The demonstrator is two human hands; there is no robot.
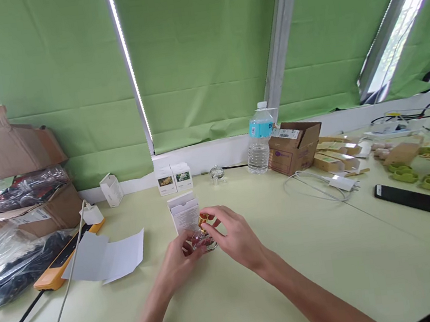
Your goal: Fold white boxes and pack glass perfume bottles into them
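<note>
Glass bottle [203, 241] held by left hand [178, 259], right fingers [215, 215] pinching gold cap [202, 219].

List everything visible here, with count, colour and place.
glass bottle: one, clear with gold cap, between both hands
open box: one, white, behind the hands
small boxes: two, white, by the wall
water bottle: one, clear, blue label, centre back
cardboard box: one, brown, beside it
paper: white, unfolded, left
charger: one, white, right
bar: one, black, right
table: pale green
left hand: holds the glass bottle
right hand: fingers on cap
</note>
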